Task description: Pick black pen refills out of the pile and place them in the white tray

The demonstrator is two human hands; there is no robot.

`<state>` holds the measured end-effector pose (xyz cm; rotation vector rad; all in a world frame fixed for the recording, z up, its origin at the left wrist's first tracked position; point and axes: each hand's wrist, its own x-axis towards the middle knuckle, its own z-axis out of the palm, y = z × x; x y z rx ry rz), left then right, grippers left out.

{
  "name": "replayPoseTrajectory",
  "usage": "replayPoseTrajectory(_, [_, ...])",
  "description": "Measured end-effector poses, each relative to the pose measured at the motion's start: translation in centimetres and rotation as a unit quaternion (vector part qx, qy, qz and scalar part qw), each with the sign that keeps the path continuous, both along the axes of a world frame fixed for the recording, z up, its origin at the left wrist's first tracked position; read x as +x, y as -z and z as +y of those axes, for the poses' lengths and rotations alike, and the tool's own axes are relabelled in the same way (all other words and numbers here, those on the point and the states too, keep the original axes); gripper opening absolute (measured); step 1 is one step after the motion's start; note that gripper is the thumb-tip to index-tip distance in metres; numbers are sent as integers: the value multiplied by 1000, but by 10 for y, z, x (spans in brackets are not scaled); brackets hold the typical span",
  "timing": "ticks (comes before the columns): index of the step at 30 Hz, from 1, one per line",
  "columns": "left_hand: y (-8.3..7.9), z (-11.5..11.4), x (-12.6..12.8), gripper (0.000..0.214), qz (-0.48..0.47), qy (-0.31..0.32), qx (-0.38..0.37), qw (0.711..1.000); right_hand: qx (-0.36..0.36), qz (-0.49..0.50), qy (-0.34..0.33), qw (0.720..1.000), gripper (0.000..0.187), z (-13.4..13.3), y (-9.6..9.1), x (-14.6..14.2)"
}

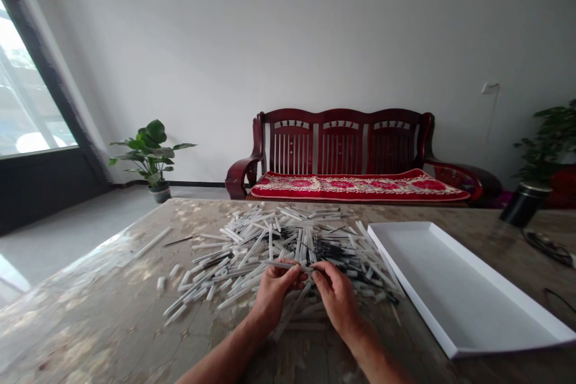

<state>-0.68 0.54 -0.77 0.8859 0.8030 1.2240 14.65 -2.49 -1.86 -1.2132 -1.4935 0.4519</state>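
My left hand [278,289] is closed, thumb and fingers pinching a slim whitish pen [283,264] that lies roughly level above the table. At the pen's right end my right hand [335,293] is closed too, its thumb and forefinger gripping the tip; the exact part between them is too small to make out. Under and beyond both hands spreads a loose heap of white pen barrels [243,234]. Thin black sticks like refills [330,250] lie bunched in the heap's middle right. A few short white caps [174,271] sit at its left side.
A shallow white tray [468,288] stands on the patterned tabletop [103,306] to the right of the heap. Further right are a black cylinder [525,204] and dark cables [546,247]. Behind the table stands a red wooden bench [342,153]; a potted plant [155,153] is at left.
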Motion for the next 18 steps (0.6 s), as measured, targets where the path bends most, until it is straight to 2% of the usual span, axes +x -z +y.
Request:
replayPoseTrajectory(3, [0,1,-1,39,9,-7,5,1000,-26,-13,13,999,33,1,1,0])
replayPoseTrajectory(8, [1,0,-2,38,13,-12,7,1000,22,12,9,1000,19,3,3,-1])
replayPoseTrajectory(14, [1,0,-1,37,32,-14,5,999,-35,-2,26,999,34,4,2,-3])
replayPoseTrajectory(18, [0,0,0,39,29,-17,-2,999,7,19,30,999,23,6,4,-3])
